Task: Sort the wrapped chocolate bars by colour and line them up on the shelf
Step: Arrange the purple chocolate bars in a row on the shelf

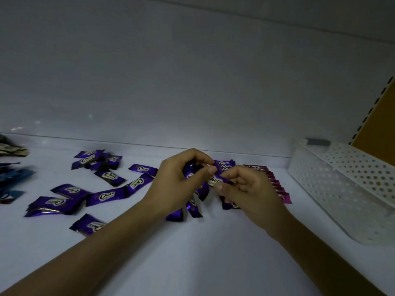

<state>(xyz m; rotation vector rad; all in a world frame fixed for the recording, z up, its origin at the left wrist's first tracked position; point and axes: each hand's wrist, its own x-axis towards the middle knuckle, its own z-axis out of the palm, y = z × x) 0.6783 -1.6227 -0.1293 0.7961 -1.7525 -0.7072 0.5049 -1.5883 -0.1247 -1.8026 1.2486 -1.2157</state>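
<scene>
Purple bar (214, 180) pinched btwn fingers (210, 170) of left hand (177, 185) & right hand (251, 190).

We are viewing a white shelf (192, 257) that is carrying wrapped bars in colour groups. Loose purple bars (106, 196) are lying at mixed angles across its left and middle, some overlapping. An overlapping row of magenta bars (279, 188) is running from back to front, right of centre. At the far left edge, blue bars (12, 178) are lying with pale wrappers (12, 149) behind them. A white perforated basket (316, 184) is resting at the right, apart from the magenta row.
</scene>
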